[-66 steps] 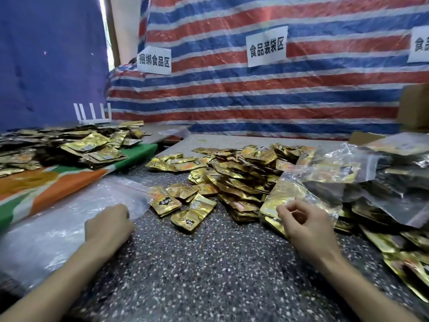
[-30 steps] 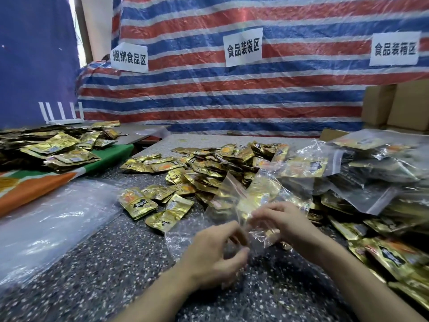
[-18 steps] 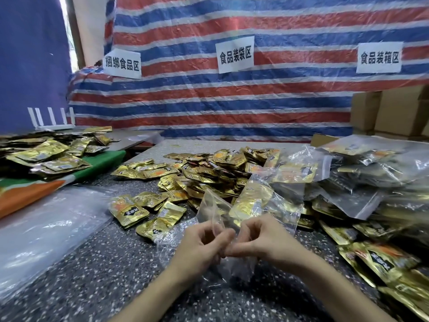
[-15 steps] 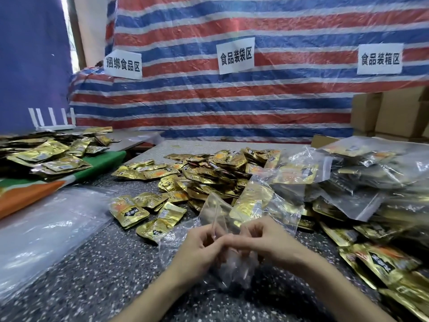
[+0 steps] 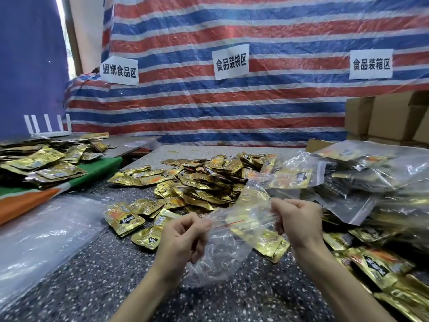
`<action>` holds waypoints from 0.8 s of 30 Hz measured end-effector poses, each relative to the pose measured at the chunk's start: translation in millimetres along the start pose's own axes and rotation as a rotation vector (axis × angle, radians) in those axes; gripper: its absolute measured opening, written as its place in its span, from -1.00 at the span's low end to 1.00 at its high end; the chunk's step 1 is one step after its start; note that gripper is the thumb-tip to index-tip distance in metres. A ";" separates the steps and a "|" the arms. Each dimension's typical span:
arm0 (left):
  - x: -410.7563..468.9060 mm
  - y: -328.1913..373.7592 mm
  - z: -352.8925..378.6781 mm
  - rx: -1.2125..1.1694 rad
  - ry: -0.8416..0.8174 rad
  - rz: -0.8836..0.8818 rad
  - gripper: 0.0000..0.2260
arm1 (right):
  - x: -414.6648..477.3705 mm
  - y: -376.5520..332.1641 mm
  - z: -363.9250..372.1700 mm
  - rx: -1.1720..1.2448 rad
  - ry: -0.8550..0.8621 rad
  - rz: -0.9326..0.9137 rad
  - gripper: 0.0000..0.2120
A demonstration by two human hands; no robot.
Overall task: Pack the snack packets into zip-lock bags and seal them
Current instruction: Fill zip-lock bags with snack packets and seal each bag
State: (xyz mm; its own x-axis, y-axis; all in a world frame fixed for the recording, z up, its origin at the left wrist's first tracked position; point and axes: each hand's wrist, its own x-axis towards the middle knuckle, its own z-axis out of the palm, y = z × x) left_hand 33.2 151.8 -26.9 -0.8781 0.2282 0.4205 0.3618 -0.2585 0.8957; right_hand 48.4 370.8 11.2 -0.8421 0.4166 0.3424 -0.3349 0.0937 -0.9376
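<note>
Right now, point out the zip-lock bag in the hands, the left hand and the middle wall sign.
zip-lock bag point(image 5: 229, 223), head view, on its red zip strip.
left hand point(image 5: 183, 240), head view, on the middle of the hand.
middle wall sign point(image 5: 231, 61), head view, on its printed centre.

Bare left hand point(image 5: 183, 238), bare right hand point(image 5: 299, 220), slim forearms uncovered too (right down to the frame's bottom edge)

Open worktop point(image 5: 97, 275) is mostly the speckled patch up front, near the body. Straight ahead the heap of gold packets point(image 5: 204, 182) blocks things, filled bags point(image 5: 371, 182) crowd the right, and a clear plastic sheet point(image 5: 46, 228) covers the left edge.
</note>
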 end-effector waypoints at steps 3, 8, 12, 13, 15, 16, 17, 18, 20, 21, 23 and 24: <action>4.0 1.9 -3.2 -0.047 0.046 0.000 -0.74 | -1.5 -1.4 -0.9 -0.007 -0.092 -0.060 -0.65; 11.2 13.0 -20.7 -0.037 0.055 -0.017 -0.58 | -5.4 -6.4 -4.7 0.082 -0.304 -0.139 -0.75; 22.9 9.2 -38.5 0.472 0.242 -0.045 -0.66 | -6.6 -5.1 -5.9 0.250 -0.342 -0.166 -0.80; 26.7 5.4 -45.2 0.752 0.302 -0.091 -0.72 | -6.2 -4.8 -6.0 0.277 -0.330 -0.137 -0.71; 28.1 -1.8 -57.4 1.286 0.322 -0.286 -0.72 | -4.4 -2.7 -6.4 0.333 -0.277 -0.054 -0.70; 27.0 -7.3 -62.6 1.443 0.286 -0.399 -0.65 | -3.7 -2.6 -5.9 0.355 -0.246 -0.017 -0.76; 25.6 -12.3 -66.4 1.524 0.251 -0.484 -0.60 | -3.0 -3.3 -5.1 0.366 -0.225 0.010 -0.77; 24.2 -17.3 -69.3 1.562 0.239 -0.516 -0.58 | -2.1 -3.7 -4.4 0.360 -0.206 0.018 -0.75; 22.7 -20.3 -71.1 1.606 0.264 -0.494 -0.59 | -1.5 -4.6 -3.8 0.341 -0.204 0.007 -0.70; 22.8 -18.6 -70.8 1.613 0.282 -0.478 -0.60 | -1.9 -4.9 -3.5 0.333 -0.219 -0.003 -0.71; 22.6 -11.3 -66.6 1.533 0.316 -0.466 -0.59 | -3.7 -6.7 -2.7 0.305 -0.244 -0.024 -0.84; 22.2 -7.0 -64.2 1.452 0.327 -0.445 -0.56 | -4.2 -6.9 -2.4 0.294 -0.249 -0.038 -0.85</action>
State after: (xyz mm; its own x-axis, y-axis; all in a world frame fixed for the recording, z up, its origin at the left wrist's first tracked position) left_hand -8.9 98.4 -33.1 -0.9509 -0.2209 0.2170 -0.1253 0.9154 0.3825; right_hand 55.3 370.6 16.1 -0.8917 0.1821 0.4143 -0.4439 -0.1737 -0.8791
